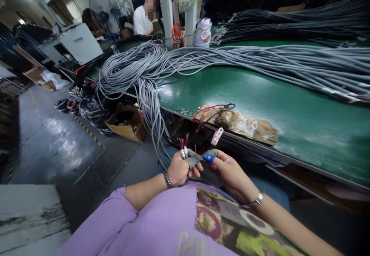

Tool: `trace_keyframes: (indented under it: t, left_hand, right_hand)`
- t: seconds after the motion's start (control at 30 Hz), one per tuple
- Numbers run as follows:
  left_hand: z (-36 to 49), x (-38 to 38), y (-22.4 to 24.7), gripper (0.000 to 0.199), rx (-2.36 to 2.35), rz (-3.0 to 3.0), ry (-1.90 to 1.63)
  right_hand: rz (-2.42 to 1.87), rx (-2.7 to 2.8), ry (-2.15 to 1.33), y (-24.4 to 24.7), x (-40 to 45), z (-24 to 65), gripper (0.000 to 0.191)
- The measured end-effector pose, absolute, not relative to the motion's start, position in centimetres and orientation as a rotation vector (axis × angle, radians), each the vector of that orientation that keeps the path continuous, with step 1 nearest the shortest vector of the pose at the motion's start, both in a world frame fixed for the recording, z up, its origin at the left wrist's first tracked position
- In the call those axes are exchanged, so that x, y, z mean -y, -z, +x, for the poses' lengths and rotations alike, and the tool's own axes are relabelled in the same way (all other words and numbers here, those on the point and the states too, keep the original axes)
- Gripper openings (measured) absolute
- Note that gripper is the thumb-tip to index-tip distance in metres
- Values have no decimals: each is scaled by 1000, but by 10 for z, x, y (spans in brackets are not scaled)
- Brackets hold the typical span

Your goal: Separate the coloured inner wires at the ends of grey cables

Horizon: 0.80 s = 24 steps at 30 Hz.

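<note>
My left hand [179, 168], with tape around its thumb, is closed on grey cables whose white-banded ends [184, 152] stick up with thin red and dark wires fanned out. Close beside it on the right, my right hand [228, 168] is closed in a pinch, blue tape on the thumb and grey tape on the index finger. The fingertips of both hands nearly meet over a thin wire; what exactly the right fingers pinch is too small to make out. A large bundle of grey cables [150, 101] hangs over the table edge down toward my left hand.
Past my hands is the green table [219, 90], bearing long grey cables [260, 61] and a taped cardboard strip [245, 127]. A pink tag [217, 135] hangs at its edge. Left are an open carton [127, 127] and a fan [104, 14]. A person [143, 19] sits behind.
</note>
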<state>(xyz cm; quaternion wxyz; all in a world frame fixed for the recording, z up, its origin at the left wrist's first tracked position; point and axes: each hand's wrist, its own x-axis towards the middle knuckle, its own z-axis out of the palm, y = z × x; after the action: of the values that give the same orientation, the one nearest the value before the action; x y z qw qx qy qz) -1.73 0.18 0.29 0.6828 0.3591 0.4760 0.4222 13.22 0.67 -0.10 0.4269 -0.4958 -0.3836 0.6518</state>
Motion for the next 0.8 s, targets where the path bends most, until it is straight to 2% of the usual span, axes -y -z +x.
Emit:
trace_keyframes:
  t: [0.3, 0.5, 0.63, 0.8]
  left_hand:
    - [-18, 1, 5, 36, -1050, 984, -786]
    - [-18, 1, 6, 40, -1084, 970, -843]
    - [-18, 1, 3, 39, -1063, 965, -794]
    - [-19, 0, 0, 38, -1139, 897, -907]
  right_hand:
    - [-1149, 1242, -1601, -5, -12, 137, 32]
    - [-1233, 1108, -1542, 3, -8, 132, 33]
    - [-1240, 953, -1633, -1, -8, 132, 36]
    - [-1163, 842, -1733, -3, -8, 141, 41]
